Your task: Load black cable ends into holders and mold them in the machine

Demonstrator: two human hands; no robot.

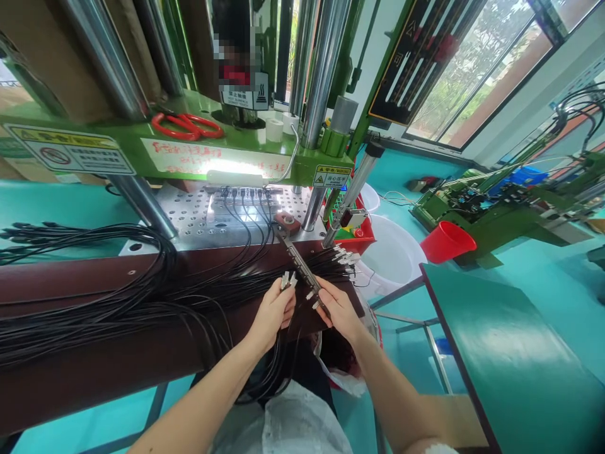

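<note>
Our left grip (274, 311) is pinching silver metal connectors (286, 280). Our right grip (337, 308) is pinching a long grey metal bar (300, 263).

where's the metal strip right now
In the head view, near the centre, the metal strip slants over the black cables, its lower end in the right hand.

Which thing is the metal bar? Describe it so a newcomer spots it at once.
Find the green press, then the brown bench before it. There the right hand grips the metal bar: straight and narrow, unlike the curving black cables nearby.
</note>
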